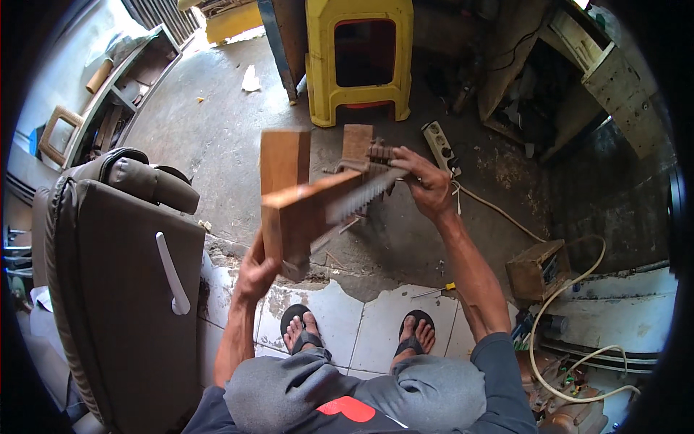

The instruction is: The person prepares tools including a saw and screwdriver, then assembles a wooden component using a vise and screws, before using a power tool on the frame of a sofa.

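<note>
My left hand (256, 271) is closed round the lower end of an angled brown wooden piece (278, 224), held up in front of me. One block of it stands upright on the left, and another arm slants away to the right. Along that arm runs a pale, toothed-looking strip (361, 199), smeared by motion. My right hand (428, 184) has its fingers curled at the far right end of the slanting arm, by the strip. What exactly they grip is partly hidden. Just behind are a rusty metal clamp-like part (379, 152) and a short wooden block (358, 141).
A yellow plastic stool (360, 94) stands ahead. A power strip (437, 145) lies right of my hand, its cable (499, 210) looping rightward. A screwdriver (437, 291) rests near my right foot. A brown padded seat (130, 289) fills the left, and a wooden box (538, 271) sits right.
</note>
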A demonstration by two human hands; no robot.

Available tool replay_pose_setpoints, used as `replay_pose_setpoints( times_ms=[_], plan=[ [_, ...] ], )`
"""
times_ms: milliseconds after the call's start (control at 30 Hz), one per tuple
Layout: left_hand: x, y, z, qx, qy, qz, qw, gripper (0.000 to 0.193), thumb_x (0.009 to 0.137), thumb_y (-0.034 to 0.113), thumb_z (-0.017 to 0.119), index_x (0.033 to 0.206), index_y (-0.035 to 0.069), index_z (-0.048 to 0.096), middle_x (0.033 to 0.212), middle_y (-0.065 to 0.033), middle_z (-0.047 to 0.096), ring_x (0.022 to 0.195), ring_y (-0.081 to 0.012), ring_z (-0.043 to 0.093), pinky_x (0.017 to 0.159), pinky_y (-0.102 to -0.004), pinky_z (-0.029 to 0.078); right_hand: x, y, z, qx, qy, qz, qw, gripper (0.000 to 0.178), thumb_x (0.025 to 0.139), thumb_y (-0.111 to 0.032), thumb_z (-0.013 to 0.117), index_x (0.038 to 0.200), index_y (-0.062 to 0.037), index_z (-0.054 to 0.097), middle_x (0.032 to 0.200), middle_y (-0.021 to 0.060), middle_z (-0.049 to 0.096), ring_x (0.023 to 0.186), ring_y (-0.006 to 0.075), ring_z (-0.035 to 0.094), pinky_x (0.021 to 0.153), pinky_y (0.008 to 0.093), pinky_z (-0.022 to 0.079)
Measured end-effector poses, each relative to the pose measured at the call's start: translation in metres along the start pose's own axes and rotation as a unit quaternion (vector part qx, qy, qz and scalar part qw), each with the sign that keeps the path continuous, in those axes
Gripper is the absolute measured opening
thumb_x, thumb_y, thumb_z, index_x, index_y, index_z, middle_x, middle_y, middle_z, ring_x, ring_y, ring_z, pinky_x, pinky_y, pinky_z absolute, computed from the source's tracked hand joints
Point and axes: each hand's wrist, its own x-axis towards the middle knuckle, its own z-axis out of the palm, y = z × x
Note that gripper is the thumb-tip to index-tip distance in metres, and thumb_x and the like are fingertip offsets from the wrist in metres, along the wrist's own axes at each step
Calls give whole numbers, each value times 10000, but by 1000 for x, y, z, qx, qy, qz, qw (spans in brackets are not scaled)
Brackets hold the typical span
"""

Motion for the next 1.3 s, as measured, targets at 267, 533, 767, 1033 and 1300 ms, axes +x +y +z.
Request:
replay_pose_setpoints(
  times_ms=[267,533,767,1033,1300],
  plan=[
    [-74,-68,35,203,-34,-50,977,969,745,86,866,1491,96,249,1388,-110,507,1274,-236,515,1066,-407,441,-33,-27,-7,-58,-76,-113,989,440,746,113,654,1108,-125,726,1287,83,652,1245,289,587,1105,432,439],
    [-42,-140,38,468,-42,-46,881,458,776,52,789,1189,43,590,1162,-146,669,1133,-312,619,958,-404,485,-115,9,-30,-117,-77,-25,990,442,731,89,670,1103,-135,750,1345,107,611,1275,290,561,1075,378,461],
    [-23,-167,12,555,-177,95,808,438,695,41,672,1127,24,606,1098,-174,628,1064,-388,591,944,-443,470,-159,26,-24,-143,-44,-2,989,467,715,95,646,1112,-133,741,1395,108,571,1316,298,522,1082,397,458],
    [-28,-169,23,537,-138,87,828,400,713,9,645,1111,7,603,1078,-177,634,1001,-391,624,860,-415,525,-183,36,-23,-122,-3,41,992,557,776,107,610,1263,-157,663,1555,153,361,1358,342,465,1064,401,482],
    [-35,-173,18,457,-71,122,878,214,858,102,616,1059,32,636,1015,-163,645,955,-331,636,845,-397,502,-169,26,-7,338,134,453,814,540,948,-135,644,1423,4,427,1295,191,584,1092,291,654,896,353,584]
  ],
)
